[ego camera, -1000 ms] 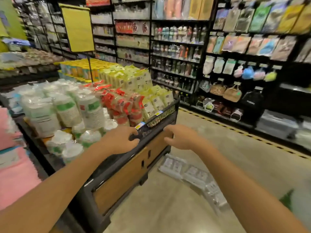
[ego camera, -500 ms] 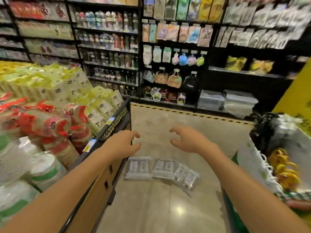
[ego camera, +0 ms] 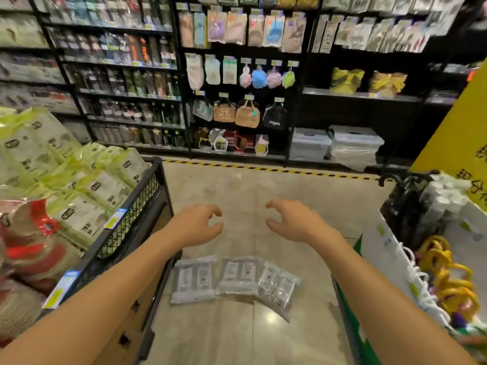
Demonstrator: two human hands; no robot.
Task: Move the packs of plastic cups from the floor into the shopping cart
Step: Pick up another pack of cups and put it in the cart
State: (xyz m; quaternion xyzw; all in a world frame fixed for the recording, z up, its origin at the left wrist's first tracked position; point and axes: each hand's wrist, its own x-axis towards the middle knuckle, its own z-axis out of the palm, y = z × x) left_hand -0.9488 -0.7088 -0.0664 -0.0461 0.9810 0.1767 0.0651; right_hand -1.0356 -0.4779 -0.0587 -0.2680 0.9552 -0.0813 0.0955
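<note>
Three clear packs of plastic cups lie side by side on the tiled floor: a left pack [ego camera: 193,279], a middle pack [ego camera: 238,275] and a right pack [ego camera: 278,289] that is turned at an angle. My left hand [ego camera: 196,225] and my right hand [ego camera: 295,222] hover in the air above them, fingers loosely curled, holding nothing. The shopping cart [ego camera: 347,312] stands at the right edge, with a green rim and a white bag and other goods inside.
A black wire display bin [ego camera: 123,233] full of yellow-green and red packs stands close on the left. Dark shelves [ego camera: 237,88] of hanging goods line the far wall behind a yellow-black floor stripe [ego camera: 263,168]. A yellow sign [ego camera: 463,133] rises at the right.
The view has swung right from the display bin to the aisle floor. The packs now lie straight below my hands and the cart has come into view.
</note>
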